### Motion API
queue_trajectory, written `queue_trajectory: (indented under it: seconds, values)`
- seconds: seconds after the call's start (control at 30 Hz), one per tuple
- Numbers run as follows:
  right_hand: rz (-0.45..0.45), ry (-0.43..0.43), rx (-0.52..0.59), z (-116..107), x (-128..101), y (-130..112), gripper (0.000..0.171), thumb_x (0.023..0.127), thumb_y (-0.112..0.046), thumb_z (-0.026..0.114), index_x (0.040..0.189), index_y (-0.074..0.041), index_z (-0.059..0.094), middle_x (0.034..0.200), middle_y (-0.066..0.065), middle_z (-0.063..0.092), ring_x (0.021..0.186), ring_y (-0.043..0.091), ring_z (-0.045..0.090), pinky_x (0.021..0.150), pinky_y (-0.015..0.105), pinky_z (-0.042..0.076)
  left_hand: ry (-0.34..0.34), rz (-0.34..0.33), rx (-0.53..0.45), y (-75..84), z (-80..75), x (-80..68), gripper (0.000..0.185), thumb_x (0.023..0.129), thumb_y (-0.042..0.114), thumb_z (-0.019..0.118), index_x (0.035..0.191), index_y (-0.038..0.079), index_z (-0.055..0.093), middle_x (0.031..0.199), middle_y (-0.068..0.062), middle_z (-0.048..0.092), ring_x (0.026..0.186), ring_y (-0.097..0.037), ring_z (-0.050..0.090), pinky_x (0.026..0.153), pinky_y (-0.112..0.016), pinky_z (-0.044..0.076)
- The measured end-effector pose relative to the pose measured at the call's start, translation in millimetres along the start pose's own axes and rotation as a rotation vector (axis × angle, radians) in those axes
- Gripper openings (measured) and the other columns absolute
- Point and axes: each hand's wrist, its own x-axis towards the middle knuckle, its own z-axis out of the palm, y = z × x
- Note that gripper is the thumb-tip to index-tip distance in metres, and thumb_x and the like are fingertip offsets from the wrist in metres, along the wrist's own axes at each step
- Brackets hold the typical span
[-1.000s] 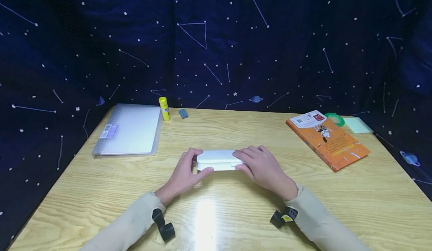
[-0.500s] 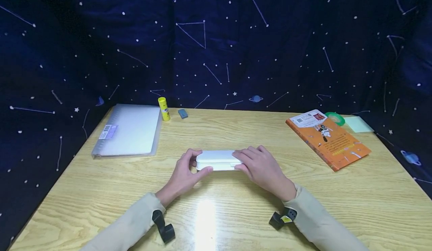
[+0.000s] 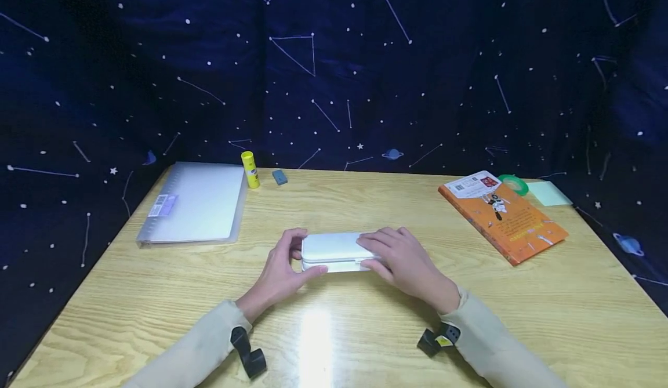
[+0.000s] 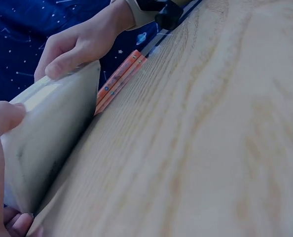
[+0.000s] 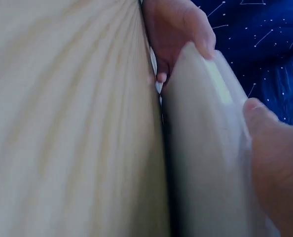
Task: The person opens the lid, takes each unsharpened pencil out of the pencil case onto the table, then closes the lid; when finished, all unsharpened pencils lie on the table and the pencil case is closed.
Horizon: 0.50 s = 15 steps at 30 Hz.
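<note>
Between both hands is a white pencil case (image 3: 331,247), a long box with rounded edges and a seam along its near side. My left hand (image 3: 279,269) grips its left end, thumb on the near side and fingers round the end. The right hand (image 3: 409,263) holds the right end, fingers over the top and thumb near a small tab on the seam. In the left wrist view the underside of the pencil case (image 4: 57,133) shows, tilted against the tabletop. The right wrist view also shows the pencil case (image 5: 205,148), with the thumb on its side.
A clear-covered ring binder (image 3: 195,202) lies at the left, with a yellow glue stick (image 3: 250,170) and a blue eraser (image 3: 279,177) by it. To the right are an orange book (image 3: 503,217), a green tape roll (image 3: 514,185) and pale green paper (image 3: 549,193). A starry cloth (image 3: 334,86) hangs behind.
The pencil case has come slightly nearer to me and tipped, so more of its top shows. Both hands keep their hold. The head view has shifted a little.
</note>
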Motion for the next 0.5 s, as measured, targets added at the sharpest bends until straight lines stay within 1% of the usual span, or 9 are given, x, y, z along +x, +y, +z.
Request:
queue_trajectory:
  seconds: [0.1,0.2,0.3,0.37,0.4,0.47,0.5]
  values:
    - [0.009,-0.021,0.031,-5.6,0.6,2.2,0.051,0.099,-0.050,0.039,0.116,-0.011,0.068,0.110,0.001,0.070,0.097,0.020,0.064,0.073,0.036,0.045,-0.025,-0.011,0.003,0.4,0.3,-0.5,0.086,0.065,0.026,0.088,0.134,0.004,0.041,0.119,-0.007,0.057,0.101,-0.018,0.052,0.086,-0.028,0.046]
    - [0.025,-0.040,0.050,-10.9,7.5,7.6,0.050,0.100,-0.049,0.040,0.114,-0.012,0.070,0.106,0.002,0.072,0.095,0.020,0.065,0.075,0.038,0.048,-0.036,-0.029,0.029,0.9,0.7,-0.9,0.095,0.059,0.027,0.091,0.136,0.006,0.040,0.120,-0.006,0.056,0.102,-0.017,0.051,0.088,-0.030,0.045]
    - [0.056,-0.081,0.085,-18.0,20.7,15.5,0.041,0.098,-0.043,0.048,0.109,-0.011,0.071,0.101,0.003,0.073,0.091,0.020,0.068,0.076,0.040,0.051,-0.043,-0.038,0.080,0.4,0.9,-1.6,0.104,0.052,0.027,0.093,0.138,0.007,0.038,0.121,-0.006,0.054,0.103,-0.016,0.051,0.090,-0.032,0.046]
    - [0.090,-0.121,0.129,-22.6,32.2,22.3,0.033,0.096,-0.037,0.055,0.106,-0.011,0.072,0.097,0.004,0.074,0.083,0.019,0.068,0.075,0.041,0.052,-0.054,-0.034,0.112,0.0,0.9,-1.6,0.109,0.049,0.027,0.094,0.140,0.008,0.035,0.123,-0.006,0.052,0.106,-0.016,0.050,0.091,-0.032,0.046]
    - [0.112,-0.146,0.153,-24.0,38.2,26.6,0.029,0.096,-0.035,0.056,0.104,-0.011,0.072,0.093,0.003,0.074,0.077,0.017,0.067,0.071,0.039,0.052,-0.063,-0.032,0.121,-0.1,0.9,-1.6,0.112,0.049,0.026,0.094,0.141,0.009,0.034,0.124,-0.006,0.051,0.108,-0.016,0.049,0.092,-0.033,0.046]
    - [0.159,-0.180,0.213,-24.9,50.8,35.7,0.022,0.094,-0.030,0.060,0.099,-0.012,0.073,0.084,0.002,0.073,0.065,0.014,0.061,0.065,0.036,0.050,-0.081,-0.023,0.131,-0.3,0.6,-1.4,0.118,0.048,0.026,0.094,0.145,0.009,0.029,0.125,-0.007,0.048,0.111,-0.017,0.046,0.094,-0.035,0.045]
    - [0.186,-0.191,0.239,-23.7,57.1,40.7,0.020,0.093,-0.029,0.061,0.097,-0.013,0.073,0.081,0.001,0.072,0.062,0.012,0.057,0.063,0.035,0.049,-0.089,-0.022,0.130,-0.4,0.4,-1.1,0.121,0.048,0.025,0.095,0.147,0.009,0.026,0.125,-0.007,0.046,0.112,-0.017,0.044,0.096,-0.035,0.044]
